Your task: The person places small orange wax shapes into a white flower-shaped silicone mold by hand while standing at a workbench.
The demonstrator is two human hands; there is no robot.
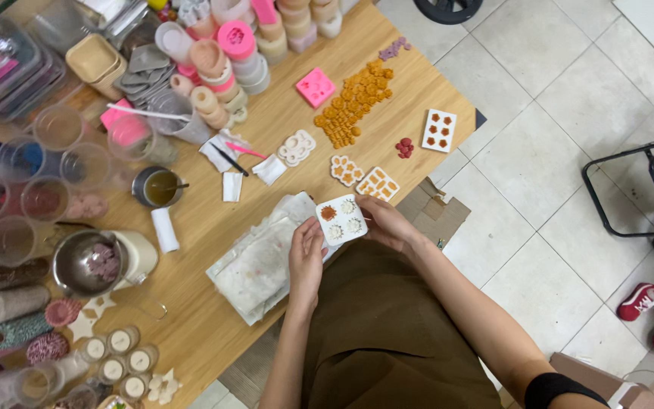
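Two hands: both on one white silicone mould (341, 218), held just above the near edge of the wooden worktop (281, 129)
Left hand (306, 261): grip clenched on the mould's near-left corner, thumb on top
Right hand (387, 223): grip grasping the mould's far-right side, fingers curled behind it
Mould: square-ish, a few round cavities, one filled with something brown-orange, the rest pale
Crumpled white sheet (263, 261): just left of the mould, lying on the worktop edge
Two small filled moulds (365, 178): just beyond the held mould
Orange pieces (353, 102): a heap well beyond the mould, pink mould (316, 87) beside them
Metal cup (159, 187): well left of the mould, dark liquid inside
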